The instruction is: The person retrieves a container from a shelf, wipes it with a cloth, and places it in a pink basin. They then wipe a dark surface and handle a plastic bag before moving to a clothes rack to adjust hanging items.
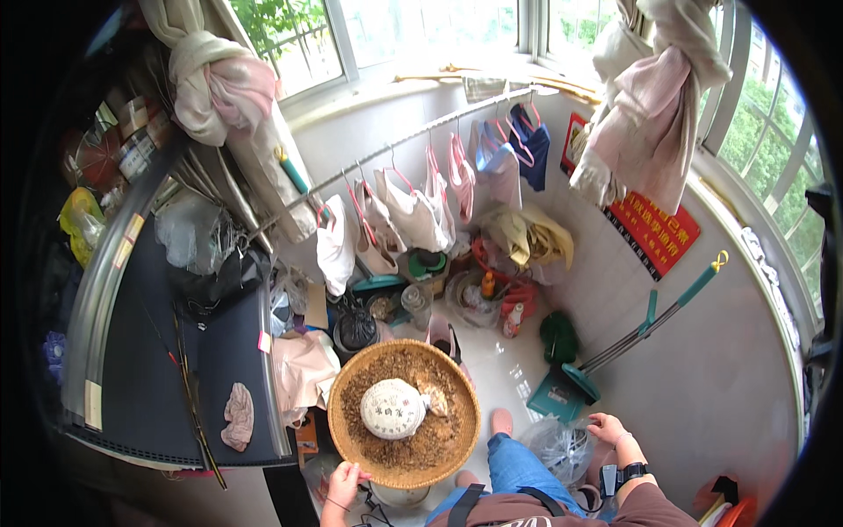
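Note:
In front of me is a round woven bamboo basket point(337, 421) with a layer of brown, dried loose bits that look like tea leaves. A round paper-wrapped cake point(393, 410) bearing writing lies on them, with a crumpled pale brown piece point(436, 400) beside it. My left hand point(345, 486) pinches the basket's lower left rim. A round pale support point(400, 495) shows partly beneath the basket. My right hand point(607, 427) is out to the right, fingers bent, beside a transparent plastic bag point(558, 451). Whether its fingertips touch the bag is unclear.
A dark-topped table point(230, 402) on the left bears thin rods point(188, 395), a pink cloth point(238, 417) and bags. Bras and other garments point(415, 209) hang from a rail ahead. Bins and bottles crowd the floor beyond the basket. A green dustpan point(560, 395) stands by the right wall.

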### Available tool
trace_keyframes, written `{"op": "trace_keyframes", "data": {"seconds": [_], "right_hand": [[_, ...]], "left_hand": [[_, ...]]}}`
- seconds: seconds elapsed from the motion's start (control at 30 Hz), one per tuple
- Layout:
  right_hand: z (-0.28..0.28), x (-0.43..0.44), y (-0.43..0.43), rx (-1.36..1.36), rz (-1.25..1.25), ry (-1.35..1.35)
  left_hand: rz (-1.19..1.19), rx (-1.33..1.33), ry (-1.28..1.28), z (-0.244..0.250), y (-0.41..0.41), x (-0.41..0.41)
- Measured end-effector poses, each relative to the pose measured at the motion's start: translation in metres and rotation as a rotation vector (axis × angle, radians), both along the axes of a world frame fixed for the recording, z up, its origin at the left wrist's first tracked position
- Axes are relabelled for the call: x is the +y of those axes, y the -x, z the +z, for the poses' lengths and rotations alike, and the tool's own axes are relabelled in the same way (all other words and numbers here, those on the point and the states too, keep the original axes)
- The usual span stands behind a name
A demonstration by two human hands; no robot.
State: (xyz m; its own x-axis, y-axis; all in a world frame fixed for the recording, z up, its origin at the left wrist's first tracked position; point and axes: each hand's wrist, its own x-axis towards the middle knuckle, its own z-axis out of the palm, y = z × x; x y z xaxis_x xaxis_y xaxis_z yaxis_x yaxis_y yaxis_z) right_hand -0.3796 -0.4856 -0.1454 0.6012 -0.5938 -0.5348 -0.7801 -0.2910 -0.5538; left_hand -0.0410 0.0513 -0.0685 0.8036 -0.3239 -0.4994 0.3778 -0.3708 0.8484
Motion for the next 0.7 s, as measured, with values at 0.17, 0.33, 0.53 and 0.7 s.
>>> {"op": "trace_keyframes", "data": {"seconds": [0.17, 0.33, 0.53, 0.7], "right_hand": [[0.103, -0.029, -0.048, -0.018, 0.101, 0.045], [0.152, -0.084, -0.103, -0.036, 0.291, 0.145], [0.191, -0.132, -0.238, -0.228, 0.645, 0.498], [0.226, -0.123, -0.361, -0.865, 0.776, 0.523]], "left_hand": [[0.064, -0.078, 0.136, 0.044, -0.018, -0.035], [-0.025, -0.333, 0.057, 0.052, -0.028, -0.094], [-0.099, 0.146, 0.160, 0.065, -0.066, -0.247], [-0.057, 0.451, 0.665, 0.082, -0.096, -0.421]]}}
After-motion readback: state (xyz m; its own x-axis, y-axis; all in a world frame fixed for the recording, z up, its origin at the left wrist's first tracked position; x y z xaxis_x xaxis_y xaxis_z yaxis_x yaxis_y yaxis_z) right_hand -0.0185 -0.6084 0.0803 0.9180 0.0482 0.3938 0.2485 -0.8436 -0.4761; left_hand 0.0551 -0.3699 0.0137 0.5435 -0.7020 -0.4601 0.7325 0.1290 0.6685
